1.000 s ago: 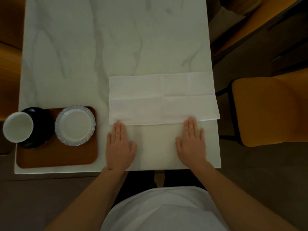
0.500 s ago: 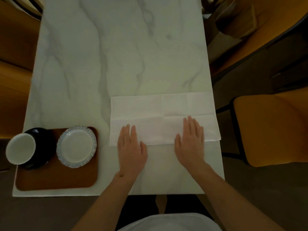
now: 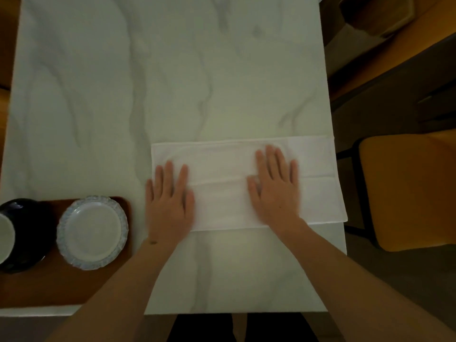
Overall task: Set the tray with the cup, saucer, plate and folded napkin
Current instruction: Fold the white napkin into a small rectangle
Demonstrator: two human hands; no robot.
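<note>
Pressing flat on the marble bench [image 3: 98, 95], the white napkin [image 3: 222, 169] now lies doubled, its near half brought over since a second ago. Left hand [image 3: 169, 201] and right hand [image 3: 275, 188] smooth it, fingers straight, grasping nothing. Wooden tray [image 3: 61, 287] at near left holds plate [image 3: 92, 233] and cup [image 3: 7, 238]; the napkin probably needs further folds.

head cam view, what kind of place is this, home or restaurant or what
Probably a dining area, in a cafe or a home; which one cannot be told. A marble-look table has a cushioned yellow chair beside it, and a wooden tray carries a plate while both hands press a white napkin flat.
</note>
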